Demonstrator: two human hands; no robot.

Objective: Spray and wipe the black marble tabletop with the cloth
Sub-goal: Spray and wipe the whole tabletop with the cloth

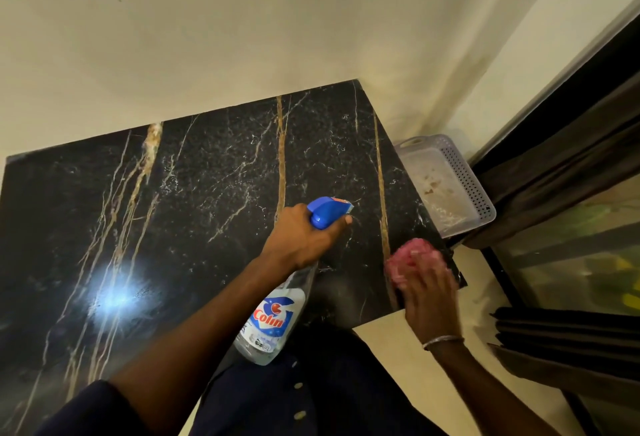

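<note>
The black marble tabletop (207, 186), veined in gold and white, fills the left and middle of the head view. My left hand (301, 238) grips the neck of a clear spray bottle (273, 318) with a blue trigger head, nozzle aimed at the right part of the top, a finger on the trigger. My right hand (427, 293) presses a bunched pink cloth (408, 259) onto the marble near its front right corner. The cloth and right hand look motion-blurred.
A cream wall runs behind the tabletop. A white perforated plastic basket (464, 179) sits on the floor just past the table's right edge. Dark curtains (561, 165) and a glass door stand at the right. A bright light glare reflects on the marble at the left.
</note>
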